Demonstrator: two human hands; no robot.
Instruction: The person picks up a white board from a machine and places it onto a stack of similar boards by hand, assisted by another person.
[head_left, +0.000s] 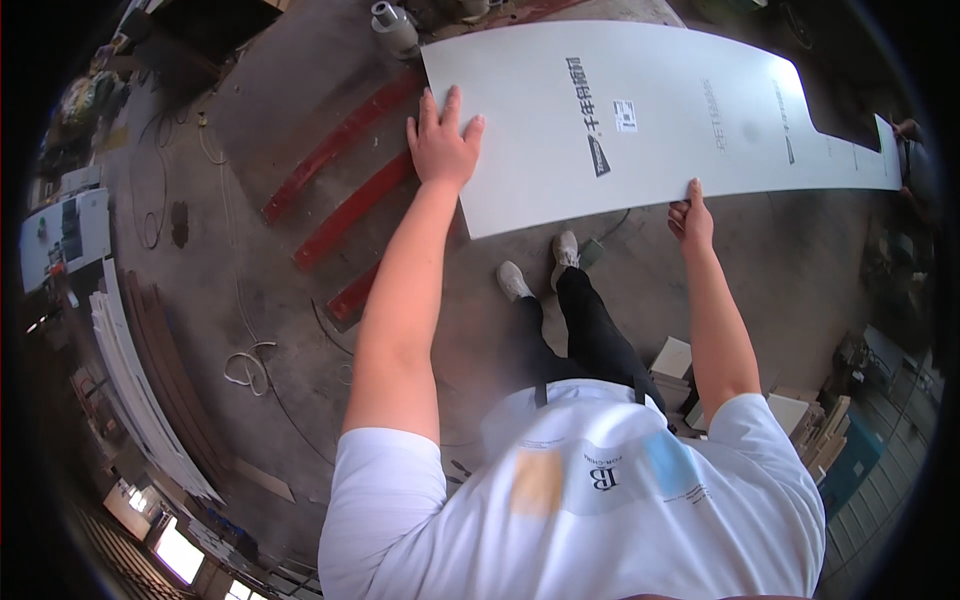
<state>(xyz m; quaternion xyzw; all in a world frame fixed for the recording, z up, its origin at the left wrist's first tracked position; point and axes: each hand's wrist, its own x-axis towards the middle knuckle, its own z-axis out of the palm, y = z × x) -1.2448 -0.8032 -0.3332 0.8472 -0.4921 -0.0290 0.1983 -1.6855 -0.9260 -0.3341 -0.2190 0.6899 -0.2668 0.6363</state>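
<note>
A large white panel (520, 130) with dark printing, a small label and a notch cut into its right end spans the upper view. My left hand (445, 145) lies at its left edge with fingers stretched out and spread, touching the surface. On the near edge, my right hand (692, 218) grips the panel, thumb on top and fingers curled beneath. At the far right end, another person's hand (908, 130) is next to the panel; its hold is too dark to make out.
Red metal bars (340, 150) extend left from under the panel. A grey cylindrical machine part (394, 30) stands by its far left corner. Cables (248, 370) lie on the concrete floor. Long boards (150, 390) are stacked at left, wood offcuts (822, 440) at lower right.
</note>
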